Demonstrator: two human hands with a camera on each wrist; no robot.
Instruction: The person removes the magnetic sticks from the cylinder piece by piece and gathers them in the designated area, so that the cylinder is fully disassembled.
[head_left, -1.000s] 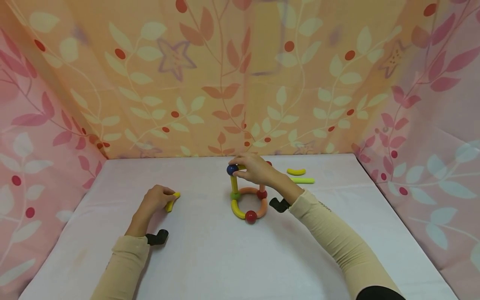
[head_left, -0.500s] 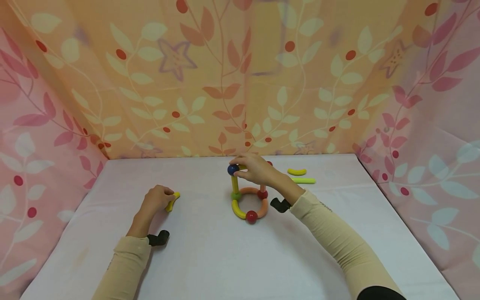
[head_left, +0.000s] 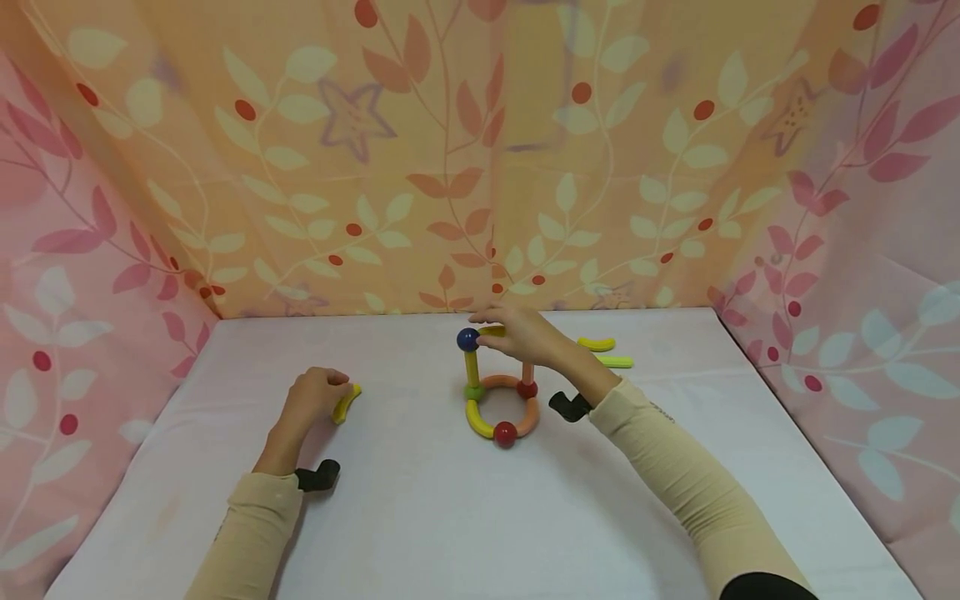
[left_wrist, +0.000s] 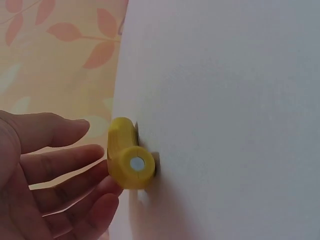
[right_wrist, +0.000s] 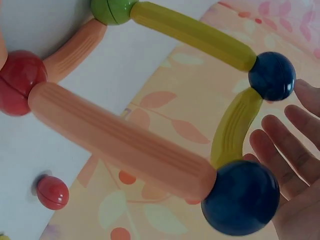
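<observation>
A ring of curved sticks and balls lies on the table, with a yellow stick [head_left: 472, 369] and a pink stick [right_wrist: 125, 140] rising from it. Each riser has a blue ball [head_left: 468, 339] on top, and a yellow curved stick [right_wrist: 236, 127] joins the two. My right hand [head_left: 525, 335] is at this top part, fingers extended and parted; whether a fingertip touches it, I cannot tell. On the left, my left hand [head_left: 313, 397] hangs loosely beside another yellow curved piece [left_wrist: 129, 156], thumb apart from it and some fingertips at its edge.
Behind the right wrist lie a yellow curved stick [head_left: 597, 344] and a yellow-green straight stick [head_left: 618, 362]. The right wrist view has a loose red ball [right_wrist: 52, 192] near the table's back edge. Patterned cloth [head_left: 420, 167] rises behind and at both sides.
My right hand has let go of the blue ball and shifted slightly right, its fingers spreading. My left fingers have drawn back a little from the yellow curved piece.
</observation>
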